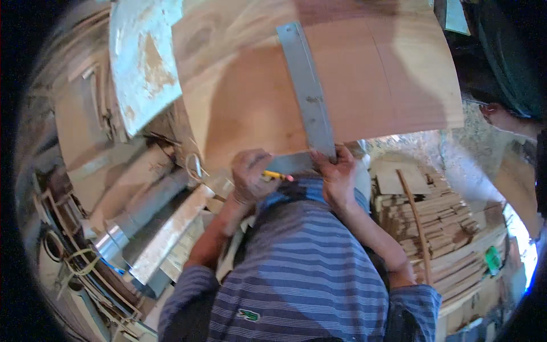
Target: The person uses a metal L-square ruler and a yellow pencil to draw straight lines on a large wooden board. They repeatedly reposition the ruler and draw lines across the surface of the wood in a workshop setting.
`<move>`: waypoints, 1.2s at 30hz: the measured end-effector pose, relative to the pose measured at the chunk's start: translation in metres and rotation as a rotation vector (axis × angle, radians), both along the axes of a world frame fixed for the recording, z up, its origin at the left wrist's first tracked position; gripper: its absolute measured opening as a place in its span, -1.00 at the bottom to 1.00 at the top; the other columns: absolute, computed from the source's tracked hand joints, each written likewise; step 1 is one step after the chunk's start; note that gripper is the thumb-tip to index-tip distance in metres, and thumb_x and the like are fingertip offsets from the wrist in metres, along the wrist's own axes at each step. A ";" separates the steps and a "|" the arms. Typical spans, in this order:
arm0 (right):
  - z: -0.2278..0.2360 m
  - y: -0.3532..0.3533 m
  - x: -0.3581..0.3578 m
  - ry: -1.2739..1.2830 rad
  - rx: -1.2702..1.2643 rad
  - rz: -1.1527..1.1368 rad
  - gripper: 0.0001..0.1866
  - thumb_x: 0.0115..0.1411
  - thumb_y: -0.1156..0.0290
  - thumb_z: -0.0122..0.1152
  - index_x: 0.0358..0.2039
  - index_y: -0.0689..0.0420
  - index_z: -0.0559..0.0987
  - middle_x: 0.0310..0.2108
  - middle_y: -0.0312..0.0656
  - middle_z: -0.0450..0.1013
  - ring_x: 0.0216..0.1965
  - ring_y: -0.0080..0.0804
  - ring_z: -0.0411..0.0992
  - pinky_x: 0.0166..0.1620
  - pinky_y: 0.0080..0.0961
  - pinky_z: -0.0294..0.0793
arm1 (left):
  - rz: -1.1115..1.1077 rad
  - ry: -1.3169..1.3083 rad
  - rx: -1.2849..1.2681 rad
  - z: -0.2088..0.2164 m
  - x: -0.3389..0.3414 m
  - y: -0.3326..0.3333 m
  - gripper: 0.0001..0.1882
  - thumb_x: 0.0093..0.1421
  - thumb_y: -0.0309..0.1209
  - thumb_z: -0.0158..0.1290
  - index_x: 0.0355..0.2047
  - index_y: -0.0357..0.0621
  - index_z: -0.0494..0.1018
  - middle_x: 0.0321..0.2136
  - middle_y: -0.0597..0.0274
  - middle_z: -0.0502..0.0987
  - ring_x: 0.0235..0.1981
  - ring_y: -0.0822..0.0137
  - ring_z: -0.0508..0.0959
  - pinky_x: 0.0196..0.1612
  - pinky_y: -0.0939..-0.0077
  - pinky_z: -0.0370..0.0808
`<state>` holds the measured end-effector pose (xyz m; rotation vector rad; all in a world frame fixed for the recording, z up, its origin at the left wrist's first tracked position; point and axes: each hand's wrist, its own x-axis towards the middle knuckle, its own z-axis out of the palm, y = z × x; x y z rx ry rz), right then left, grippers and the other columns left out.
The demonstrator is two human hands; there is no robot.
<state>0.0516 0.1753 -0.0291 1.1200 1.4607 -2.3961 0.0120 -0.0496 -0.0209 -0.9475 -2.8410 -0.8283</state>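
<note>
A wide sheet of plywood [353, 74] lies before me, with a faint line running across its right part. On it rests a grey metal L-shaped carpenter's square [310, 97], its long arm reaching away and its short arm along the near edge. My right hand [337, 176] grips the square at its corner, thumb on top, by the near edge. Closed fingers of my left hand [249, 178] hold a yellow pencil [276, 174], its pink eraser end toward my body. The pencil's tip is hidden by the hand, which is close to the board's near edge.
A pale, stained sheet [145, 62] adjoins the plywood's left side. Stacked wood strips [436, 222] stand at right, with a thin stick [416, 216] across them. Metal tubes and scraps [154, 194] fill the lower left. Part of another person [510, 118] shows at far right.
</note>
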 end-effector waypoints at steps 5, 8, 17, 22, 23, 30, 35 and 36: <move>0.006 -0.003 -0.003 0.037 -0.191 -0.114 -0.79 0.17 0.60 0.38 -0.21 0.28 0.55 -0.31 -0.17 0.58 -0.32 -0.54 0.49 -0.20 -0.58 0.52 | 0.013 -0.023 -0.031 0.013 -0.005 0.007 -0.39 -0.20 -0.07 0.45 -0.21 -0.22 0.59 -0.35 0.07 0.54 -0.37 0.06 0.55 -0.31 0.20 0.51; 0.004 -0.001 -0.002 0.071 -0.187 -0.080 -0.77 0.17 0.60 0.38 -0.18 0.30 0.55 -0.30 -0.16 0.58 -0.30 -0.52 0.50 -0.19 -0.57 0.52 | 0.026 -0.047 -0.004 0.014 -0.003 0.009 -0.39 -0.23 -0.12 0.46 -0.20 -0.23 0.60 -0.34 0.07 0.54 -0.36 0.07 0.55 -0.30 0.21 0.51; 0.005 0.002 -0.003 0.082 -0.208 -0.093 -0.79 0.18 0.56 0.37 -0.20 0.30 0.57 -0.30 -0.14 0.59 -0.32 -0.49 0.52 -0.18 -0.53 0.54 | 0.041 -0.065 -0.031 0.012 -0.002 0.009 -0.36 -0.26 -0.09 0.45 -0.20 -0.25 0.61 -0.34 0.05 0.55 -0.35 0.05 0.55 -0.28 0.19 0.50; 0.005 0.001 -0.004 0.097 -0.213 -0.109 -0.80 0.16 0.60 0.37 -0.21 0.30 0.57 -0.32 -0.15 0.59 -0.35 -0.51 0.51 -0.22 -0.55 0.54 | 0.044 -0.082 -0.012 0.012 -0.001 0.010 -0.38 -0.23 -0.12 0.46 -0.19 -0.24 0.61 -0.35 0.06 0.55 -0.35 0.07 0.55 -0.30 0.19 0.50; 0.004 0.000 -0.004 0.085 -0.227 -0.114 -0.80 0.16 0.61 0.37 -0.22 0.30 0.57 -0.32 -0.15 0.59 -0.35 -0.52 0.51 -0.22 -0.55 0.54 | 0.039 -0.079 -0.009 0.012 -0.001 0.009 -0.38 -0.23 -0.13 0.46 -0.19 -0.23 0.61 -0.35 0.07 0.55 -0.35 0.07 0.55 -0.30 0.19 0.50; 0.003 -0.001 -0.005 0.019 -0.217 -0.124 -0.80 0.14 0.63 0.38 -0.23 0.30 0.56 -0.33 -0.17 0.59 -0.36 -0.51 0.52 -0.22 -0.56 0.55 | 0.022 -0.060 0.009 0.010 -0.001 0.008 -0.34 -0.25 -0.15 0.48 -0.11 -0.16 0.59 -0.33 0.07 0.54 -0.35 0.08 0.54 -0.33 0.20 0.49; 0.013 0.002 -0.010 -0.044 -0.245 -0.122 -0.79 0.13 0.63 0.39 -0.24 0.31 0.56 -0.32 -0.13 0.59 -0.37 -0.47 0.53 -0.24 -0.51 0.59 | 0.036 -0.074 0.013 0.012 -0.001 0.010 -0.35 -0.26 -0.16 0.48 -0.13 -0.16 0.60 -0.33 0.06 0.55 -0.34 0.08 0.54 -0.31 0.22 0.50; 0.011 0.002 -0.009 -0.045 -0.253 -0.123 -0.79 0.13 0.63 0.39 -0.24 0.32 0.56 -0.32 -0.12 0.59 -0.37 -0.46 0.53 -0.24 -0.50 0.60 | 0.037 -0.063 0.014 0.011 -0.001 0.011 -0.35 -0.26 -0.15 0.48 -0.14 -0.16 0.60 -0.33 0.05 0.55 -0.34 0.08 0.55 -0.30 0.22 0.50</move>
